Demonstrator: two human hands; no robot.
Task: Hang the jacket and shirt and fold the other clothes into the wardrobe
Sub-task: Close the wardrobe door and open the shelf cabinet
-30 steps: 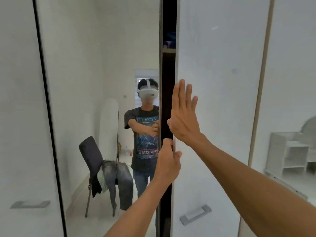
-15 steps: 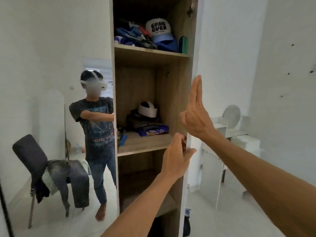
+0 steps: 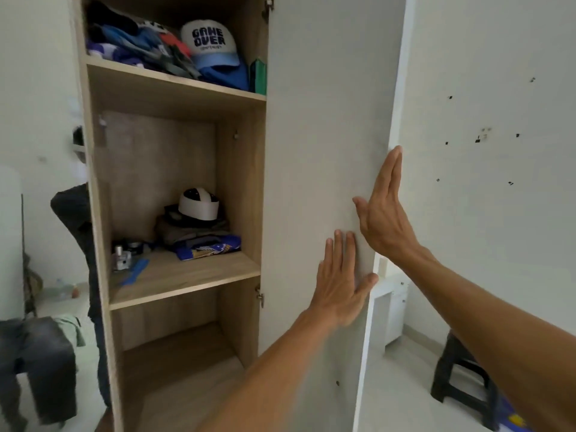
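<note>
The wooden wardrobe [image 3: 174, 275] stands open with its white door [image 3: 324, 135] swung out to the right. My left hand [image 3: 341, 279] lies flat on the inner face of the door, thumb hooked round its edge. My right hand [image 3: 381, 213] presses flat on the door a little higher, fingers pointing up along the edge. Neither hand holds anything. The top shelf carries folded clothes [image 3: 134, 42] and a "GAME OVER" cap [image 3: 210, 39]. The middle shelf holds a small stack of clothes [image 3: 199, 235] with a white cap [image 3: 199, 204] on top.
The bottom compartment [image 3: 177, 353] shows only bare wood. A mirror door at the left reflects dark jeans [image 3: 37, 363] draped over a chair. A black plastic stool [image 3: 461, 378] stands on the floor at lower right, by the white wall. Small items [image 3: 124, 257] sit on the middle shelf's left.
The door has swung from nearly shut to wide open toward the right. Both hands followed it, the left shifting from gripping the edge to lying flat on the inner face.
</note>
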